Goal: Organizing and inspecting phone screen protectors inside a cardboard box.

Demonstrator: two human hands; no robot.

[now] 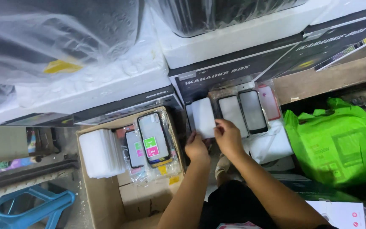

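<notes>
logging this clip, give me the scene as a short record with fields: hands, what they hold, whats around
left hand: grips the lower left edge of a white flat packet
right hand: pinches the packet's lower right edge
beside packet: clear sleeves with black-framed screen protectors, propped in a row
cardboard box: left of the hands, open, holding a stack of white packets and bagged protectors with green and pink stickers
green bag: to the right
blue stool: lower left corner
behind: dark printed cartons under white foam

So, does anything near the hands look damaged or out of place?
Nothing looks damaged. Both hands hold a white sleeve. In the cardboard box, the phone-shaped pieces lean at slightly different angles, loosely stacked.
</notes>
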